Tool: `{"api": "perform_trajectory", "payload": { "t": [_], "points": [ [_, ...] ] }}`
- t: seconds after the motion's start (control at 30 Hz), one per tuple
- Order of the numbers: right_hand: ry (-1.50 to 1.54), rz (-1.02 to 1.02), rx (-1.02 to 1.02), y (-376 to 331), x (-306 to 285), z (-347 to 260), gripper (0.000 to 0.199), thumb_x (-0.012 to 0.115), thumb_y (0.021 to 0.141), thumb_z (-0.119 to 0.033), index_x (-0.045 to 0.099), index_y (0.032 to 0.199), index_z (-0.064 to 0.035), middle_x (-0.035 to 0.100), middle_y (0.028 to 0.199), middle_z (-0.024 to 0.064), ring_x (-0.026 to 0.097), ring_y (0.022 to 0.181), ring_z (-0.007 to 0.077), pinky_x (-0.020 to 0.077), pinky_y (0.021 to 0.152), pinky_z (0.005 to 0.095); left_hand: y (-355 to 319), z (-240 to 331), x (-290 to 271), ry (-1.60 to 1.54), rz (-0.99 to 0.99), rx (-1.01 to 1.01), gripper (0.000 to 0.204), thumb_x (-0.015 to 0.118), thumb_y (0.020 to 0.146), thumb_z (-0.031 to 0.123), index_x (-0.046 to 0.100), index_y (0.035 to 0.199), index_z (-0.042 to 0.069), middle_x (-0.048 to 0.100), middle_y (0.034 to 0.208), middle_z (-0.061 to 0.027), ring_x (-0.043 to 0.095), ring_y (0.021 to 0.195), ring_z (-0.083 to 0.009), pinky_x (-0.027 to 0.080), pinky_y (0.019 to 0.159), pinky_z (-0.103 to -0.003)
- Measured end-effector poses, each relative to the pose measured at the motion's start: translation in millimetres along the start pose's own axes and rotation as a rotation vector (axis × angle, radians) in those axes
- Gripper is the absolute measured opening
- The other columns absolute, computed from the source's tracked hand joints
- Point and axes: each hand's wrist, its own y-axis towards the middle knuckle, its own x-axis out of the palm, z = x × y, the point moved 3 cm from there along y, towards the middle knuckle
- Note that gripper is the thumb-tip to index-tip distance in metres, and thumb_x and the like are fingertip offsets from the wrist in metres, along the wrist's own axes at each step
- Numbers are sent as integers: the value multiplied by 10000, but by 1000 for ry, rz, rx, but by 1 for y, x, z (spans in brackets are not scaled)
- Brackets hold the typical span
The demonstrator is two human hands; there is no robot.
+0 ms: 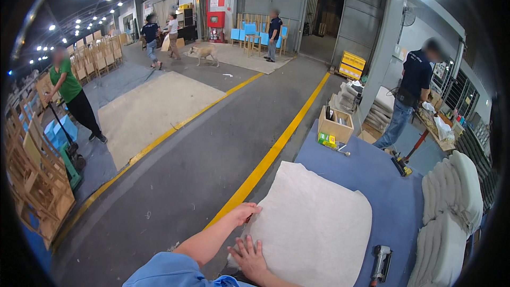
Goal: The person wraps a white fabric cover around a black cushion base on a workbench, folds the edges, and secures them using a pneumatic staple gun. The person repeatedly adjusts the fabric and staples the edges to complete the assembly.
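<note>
Left hand [245, 212] curled over the near-left edge of a pale square cushion [313, 228]; right hand [248, 258] flat, fingers spread, pressing its near corner. Cushion lying on the blue-covered desk [382, 180], close to its left edge. Just beside, at the right, one staple gun [380, 263]; further right, a stack of more pale cushions [451, 207]. At the far end, one open wooden box [336, 125] holding dark tools, hard to make out, with a green-yellow packet [326, 138] in front. Beyond, one yellow crate [351, 64], five people at work, one dog [203, 52].
</note>
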Motion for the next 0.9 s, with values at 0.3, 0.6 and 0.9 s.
{"api": "perform_trajectory", "payload": {
  "t": [0.3,0.6,0.9],
  "points": [
    [548,261,-131,-19,-24,-7,641,610,994,-357,444,1586,-177,326,1661,209,341,1508,465,318,1195,614,-19,9,21,53,-51,-137,349,799,952,357,645,1187,149,692,1088,6,637,1014,-171,505,824,-390],
    [1024,27,115,-66,32,-3,381,697,988,-313,709,1258,-45,734,1173,220,716,1059,349,554,953,453,-17,2,22,-66,-88,-107,379,774,972,288,634,1293,142,712,1187,14,662,1106,-166,522,939,-402],
    [897,26,102,-44,78,-10,678,670,984,-417,494,1513,-32,538,1460,328,509,1373,477,421,1164,475,-18,36,6,-295,-121,65,197,762,972,259,704,1103,123,751,1081,-22,709,1006,-187,573,908,-388]
  ]
}}
